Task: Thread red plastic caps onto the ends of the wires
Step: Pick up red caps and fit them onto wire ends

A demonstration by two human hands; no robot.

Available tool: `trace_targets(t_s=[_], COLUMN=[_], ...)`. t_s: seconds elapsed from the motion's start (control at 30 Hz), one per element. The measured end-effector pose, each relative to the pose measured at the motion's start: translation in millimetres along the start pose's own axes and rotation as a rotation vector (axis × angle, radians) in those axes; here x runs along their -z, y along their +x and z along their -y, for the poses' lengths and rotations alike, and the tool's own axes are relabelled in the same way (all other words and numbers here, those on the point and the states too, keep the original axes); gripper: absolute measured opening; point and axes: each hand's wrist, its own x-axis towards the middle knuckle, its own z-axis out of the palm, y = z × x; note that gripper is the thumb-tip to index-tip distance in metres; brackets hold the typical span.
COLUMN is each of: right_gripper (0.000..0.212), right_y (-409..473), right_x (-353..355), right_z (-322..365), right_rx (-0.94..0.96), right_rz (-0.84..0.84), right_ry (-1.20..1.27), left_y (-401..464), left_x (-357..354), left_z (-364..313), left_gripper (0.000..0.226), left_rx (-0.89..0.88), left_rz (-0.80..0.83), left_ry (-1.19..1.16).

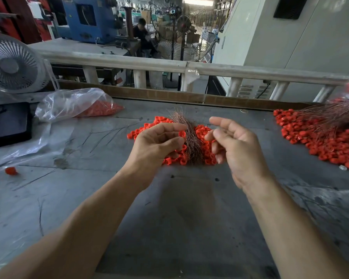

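I see both forearms reaching out over the grey table (189,208). My left hand (157,143) has its fingers curled, pinching one red cap (182,134) at the fingertips, right against a bundle of copper wires (190,141) that stands up between the two hands. My right hand (236,146) is just beside the bundle, fingers loosely bent; it seems to pinch something thin between thumb and finger, but I cannot tell for sure. The hands are close yet not touching.

Under and behind them lies a pile of loose red caps (207,150). A single cap (11,170) sits alone far left. To the right, well apart, is a bigger heap of caps (314,141) with wires (330,115) lying across it. Farther left are a clear plastic bag (75,103) holding more caps, a black tray (9,123) and a desk fan (12,65). Beyond the railing (169,64) a person (142,35) sits by a blue machine (89,19).
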Motion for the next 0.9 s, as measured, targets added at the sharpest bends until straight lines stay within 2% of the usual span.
trace_targets(t_s=[0.17, 0.37, 0.43, 0.57, 0.9], right_gripper=[0.016, 0.027, 0.023, 0.013, 0.009], right_y=[-5, -9, -9, -11, -13], right_x=[-9, -12, -13, -13, -14], right_z=[-3, -3, -3, -2, -1], right_rx=[0.041, 0.108, 0.127, 0.15, 0.247], right_rz=[0.036, 0.108, 0.131, 0.105, 0.046], right_ry=[-0.078, -0.145, -0.195, -0.206, -0.387], left_y=[-1, -3, -3, -3, -3], left_x=[0, 1, 1, 0, -1], left_z=[-1, -3, -3, -3, -2], left_gripper=[0.027, 0.027, 0.026, 0.026, 0.022], left_rx=[-0.015, -0.023, -0.029, -0.027, -0.041], left_rz=[0.008, 0.016, 0.01, 0.005, 0.01], left_ry=[0.013, 0.064, 0.077, 0.078, 0.086])
